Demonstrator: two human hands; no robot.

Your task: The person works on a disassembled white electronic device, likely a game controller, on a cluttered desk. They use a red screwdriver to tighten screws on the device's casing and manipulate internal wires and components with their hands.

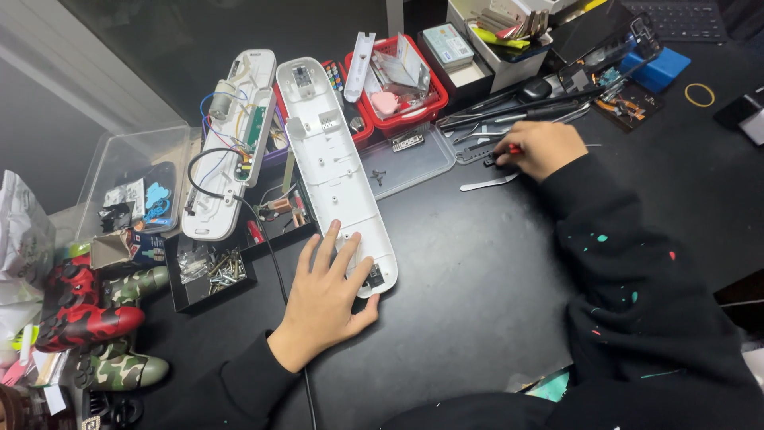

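Near the front edge of the bench (477, 263), the left hand (326, 299) lay flat, released, on one white housing half (338, 171); a second half (227, 143) lay beside it. One black tray (181, 296) held screws. Farther right, the right hand (537, 149) grasped a small red-handled tool (501, 153). Two red baskets (434, 95) held parts.

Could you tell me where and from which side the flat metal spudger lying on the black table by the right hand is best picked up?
Probably pinch the metal spudger at mid-length, from above. It lies flat on the black table, with open surface on both long sides. Its right end sits close under the right hand, so the left part is freer.
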